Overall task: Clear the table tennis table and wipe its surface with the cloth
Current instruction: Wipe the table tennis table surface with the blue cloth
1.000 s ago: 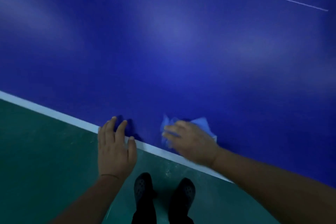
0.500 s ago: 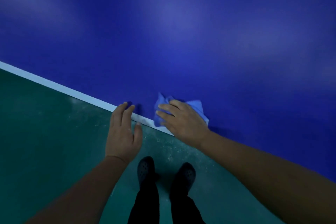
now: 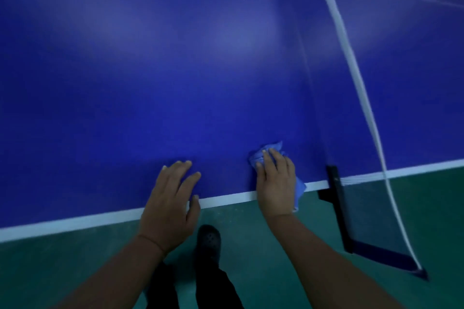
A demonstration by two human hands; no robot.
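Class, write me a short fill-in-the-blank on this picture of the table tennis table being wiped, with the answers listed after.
1. The cloth lies under the person's ____ hand.
2. The left hand rests flat on the table and holds ____.
3. The net post is clamped to the table edge on the ____ side of the picture.
4. The floor is ____ in colour.

Answers: right; nothing; right; green

Single head-worn view, looking steeply down, close over the table (image 3: 175, 70) near edge, net (image 3: 351, 83) at right
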